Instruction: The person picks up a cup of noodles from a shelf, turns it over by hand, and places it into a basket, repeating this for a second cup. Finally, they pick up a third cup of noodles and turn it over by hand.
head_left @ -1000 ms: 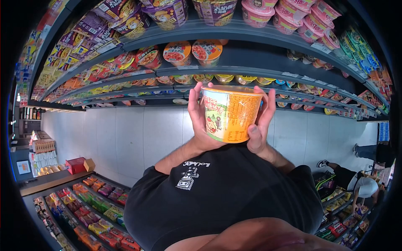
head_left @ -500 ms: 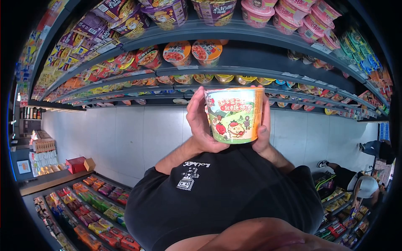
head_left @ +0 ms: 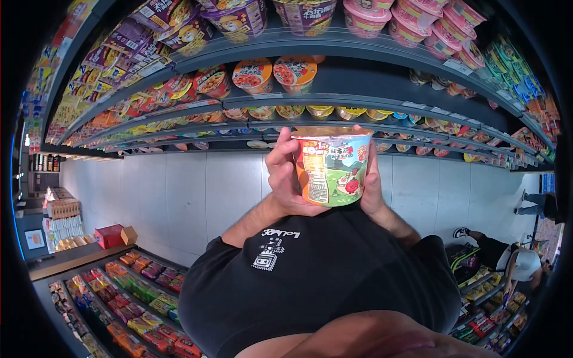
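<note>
A noodle cup (head_left: 334, 170) with an orange, white and green printed side is held upright at chest height, in front of the black shirt. My left hand (head_left: 287, 179) is wrapped round its left side, the fingers bent near the rim and the thumb under the lower edge. On the right side, my right hand (head_left: 372, 186) presses against the cup, its thumb along the wall and most fingers hidden behind. Two orange-lidded cups, one at the left (head_left: 252, 75) and one at the right (head_left: 295, 73), stand on the shelf beyond.
Shelves (head_left: 370, 71) of noodle cups curve across the top, with purple cups (head_left: 304, 17) and pink cups (head_left: 412, 27). Snack racks (head_left: 143, 298) stand at lower left, near a red box (head_left: 108, 235). Another person (head_left: 520, 265) bends at the right; a further person's legs (head_left: 531, 204) show behind.
The cup has been turned between my hands, so a different printed side with small text now faces the camera. My left fingers have shifted and bent more. The further person's legs have moved slightly.
</note>
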`<state>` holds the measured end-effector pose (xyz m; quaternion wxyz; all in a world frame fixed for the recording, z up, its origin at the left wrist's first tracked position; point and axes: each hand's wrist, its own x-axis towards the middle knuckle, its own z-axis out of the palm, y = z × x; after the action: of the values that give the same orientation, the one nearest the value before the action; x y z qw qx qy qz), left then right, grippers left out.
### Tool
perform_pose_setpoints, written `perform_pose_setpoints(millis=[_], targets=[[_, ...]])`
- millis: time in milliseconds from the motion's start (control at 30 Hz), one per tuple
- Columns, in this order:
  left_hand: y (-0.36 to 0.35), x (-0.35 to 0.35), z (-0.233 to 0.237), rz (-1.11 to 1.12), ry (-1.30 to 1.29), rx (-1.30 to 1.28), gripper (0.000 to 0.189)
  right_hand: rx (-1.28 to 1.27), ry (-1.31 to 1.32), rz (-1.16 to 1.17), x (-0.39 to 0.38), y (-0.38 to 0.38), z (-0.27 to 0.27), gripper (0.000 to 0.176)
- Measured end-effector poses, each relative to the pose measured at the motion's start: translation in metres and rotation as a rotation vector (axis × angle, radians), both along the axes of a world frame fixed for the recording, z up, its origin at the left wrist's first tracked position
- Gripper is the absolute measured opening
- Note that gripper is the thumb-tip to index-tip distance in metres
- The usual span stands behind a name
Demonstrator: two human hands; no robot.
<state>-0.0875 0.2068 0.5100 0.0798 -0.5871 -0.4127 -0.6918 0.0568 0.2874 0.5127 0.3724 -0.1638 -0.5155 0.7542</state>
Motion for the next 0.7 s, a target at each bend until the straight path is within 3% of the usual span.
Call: perform_pose_setpoints(millis=[400,533,600,700], targets=[[-0.002,-0.002,0.004,0.048,0.085,-0.044,0.113,-0.066,0.070,0.016,0.001,-0.003,0.011,0.110],[-0.008,0.001,0.003,-0.031,0.014,-0.194,0.103,0.080,0.143,-0.097,0.000,-0.003,0.012,0.118],[-0.012,0.000,-0.001,-0.076,0.013,-0.247,0.105,0.179,0.143,-0.150,0.002,-0.004,0.014,0.128],[-0.013,0.000,0.003,-0.114,0.029,-0.300,0.104,0.220,0.136,-0.155,0.004,-0.004,0.011,0.129]])
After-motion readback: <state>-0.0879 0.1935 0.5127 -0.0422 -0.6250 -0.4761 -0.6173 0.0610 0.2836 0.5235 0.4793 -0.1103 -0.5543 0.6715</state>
